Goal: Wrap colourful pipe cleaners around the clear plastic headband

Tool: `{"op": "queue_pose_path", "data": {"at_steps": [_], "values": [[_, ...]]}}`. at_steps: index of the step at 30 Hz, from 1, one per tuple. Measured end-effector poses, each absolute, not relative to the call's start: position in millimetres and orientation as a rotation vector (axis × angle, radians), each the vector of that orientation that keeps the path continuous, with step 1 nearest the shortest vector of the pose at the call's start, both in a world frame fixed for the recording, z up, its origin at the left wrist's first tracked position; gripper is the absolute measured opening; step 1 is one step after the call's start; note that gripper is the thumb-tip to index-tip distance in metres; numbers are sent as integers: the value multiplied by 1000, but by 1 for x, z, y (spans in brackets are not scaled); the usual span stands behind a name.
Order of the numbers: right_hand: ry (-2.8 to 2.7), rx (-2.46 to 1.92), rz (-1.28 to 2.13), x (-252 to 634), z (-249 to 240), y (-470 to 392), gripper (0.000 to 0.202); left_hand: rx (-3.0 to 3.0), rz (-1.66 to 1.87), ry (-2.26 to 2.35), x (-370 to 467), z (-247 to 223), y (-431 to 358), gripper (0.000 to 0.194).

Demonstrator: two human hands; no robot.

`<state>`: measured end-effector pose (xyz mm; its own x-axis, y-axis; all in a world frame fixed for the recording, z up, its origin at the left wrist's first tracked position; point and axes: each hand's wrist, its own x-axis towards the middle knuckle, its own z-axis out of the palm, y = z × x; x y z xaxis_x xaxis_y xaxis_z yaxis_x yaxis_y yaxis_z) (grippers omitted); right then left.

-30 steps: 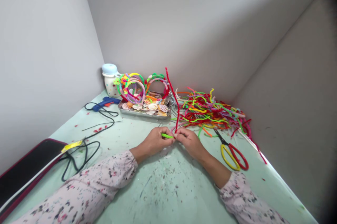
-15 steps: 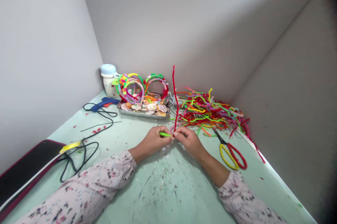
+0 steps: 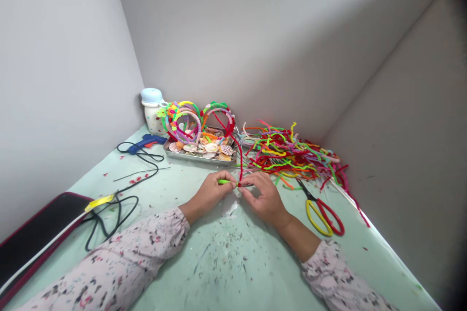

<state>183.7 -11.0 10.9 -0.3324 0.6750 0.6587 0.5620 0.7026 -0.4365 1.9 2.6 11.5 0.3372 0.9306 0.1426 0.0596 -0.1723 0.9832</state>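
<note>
My left hand (image 3: 215,191) is closed in a pinch on a short bright-green pipe cleaner (image 3: 223,181), whose end sticks out above the fingers. A long red pipe cleaner (image 3: 241,157) rises from between my two hands and bends over to the upper left, in front of the tray. At its lower end a small red knot or coil meets the green piece. My right hand (image 3: 265,198) has its thumb and forefinger at this red coil, closed around it; their exact grip is partly hidden.
Behind my hands a metal tray (image 3: 197,157) holds shells and several pipe-cleaner-wrapped hoops. A pipe-cleaner heap (image 3: 292,153) lies right of it, with scissors (image 3: 321,213) nearby. To the left are a blue glue gun (image 3: 148,142), black cable (image 3: 117,218), white jar (image 3: 153,114) and black-and-red case (image 3: 44,228).
The red pipe cleaner stood nearly upright and now leans over to the left. My right hand's fingers have shifted slightly at its base. The left hand keeps its pinch.
</note>
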Motion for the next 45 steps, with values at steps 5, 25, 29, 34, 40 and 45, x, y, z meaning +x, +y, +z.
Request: {"op": "queue_pose_path", "data": {"at_steps": [5,25,29,34,40,45], "values": [[-2027,-970,145,183,12,-10,5,1530,1013,930,1,14,2,16],[-2047,-991,166,184,10,-10,5,1520,1033,936,4,11,3,16],[-2050,-998,195,184,10,-10,4,1523,1037,929,3,10,4,15],[-2028,-988,208,184,11,-10,4,1541,1035,914,2,9,4,15],[-2014,-993,208,184,12,-11,6,1521,1043,924,3,8,4,15],[-2030,-1029,244,184,11,-11,7,1535,1036,926,4,11,3,13]]}}
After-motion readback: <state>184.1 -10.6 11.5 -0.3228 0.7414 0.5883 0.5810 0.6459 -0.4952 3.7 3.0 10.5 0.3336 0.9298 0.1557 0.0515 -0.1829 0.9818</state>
